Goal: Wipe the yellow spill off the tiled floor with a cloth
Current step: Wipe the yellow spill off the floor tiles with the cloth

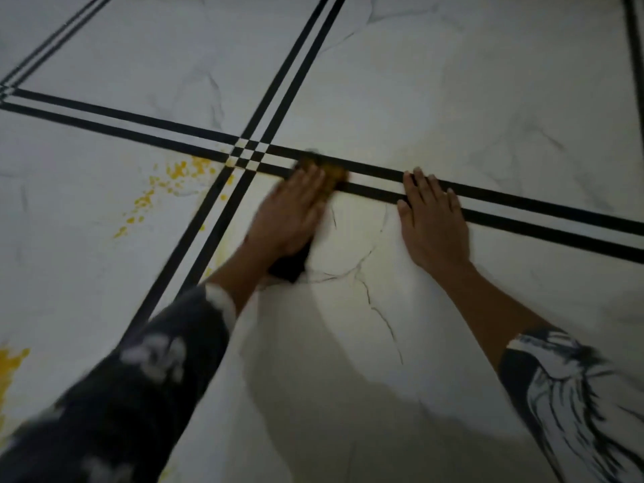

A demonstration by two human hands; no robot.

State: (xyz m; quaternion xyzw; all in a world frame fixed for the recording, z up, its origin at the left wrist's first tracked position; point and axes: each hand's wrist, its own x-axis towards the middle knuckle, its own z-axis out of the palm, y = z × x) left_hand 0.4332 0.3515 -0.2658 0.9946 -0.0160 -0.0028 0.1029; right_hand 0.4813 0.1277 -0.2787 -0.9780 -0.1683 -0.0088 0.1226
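Down on the tiled floor (453, 81), white marble-look tiles veined in grey and crossed by paired black stripes (522, 207), you have both hands flat. Your left hand (291, 210) presses down on a cloth (334, 174), fingers stretched out and close together, palm down, not curled around anything; the cloth is pinned under it rather than gripped. Its far end pokes out past your fingertips, stained yellow-brown and lying right on the black stripes just right of where the two stripe pairs cross, and a dark end of it shows below your wrist (this hand is blurred, so finer detail is hard to read). Your right hand (432, 221) lies flat on bare tile, well apart from the cloth, fingers extended and slightly spread, their tips reaching onto the nearer black stripe; it holds nothing.

Most of the yellow spill (167, 186) sits on the tile left of the crossing, a scatter of bright spatters trailing down and to the left, with a few specks on the stripes beside it. A bigger yellow patch (10, 364) shows at the left edge. Faint yellowish smearing tints the tile between your hands. Both forearms wear dark sleeves (139, 378) with a white pattern
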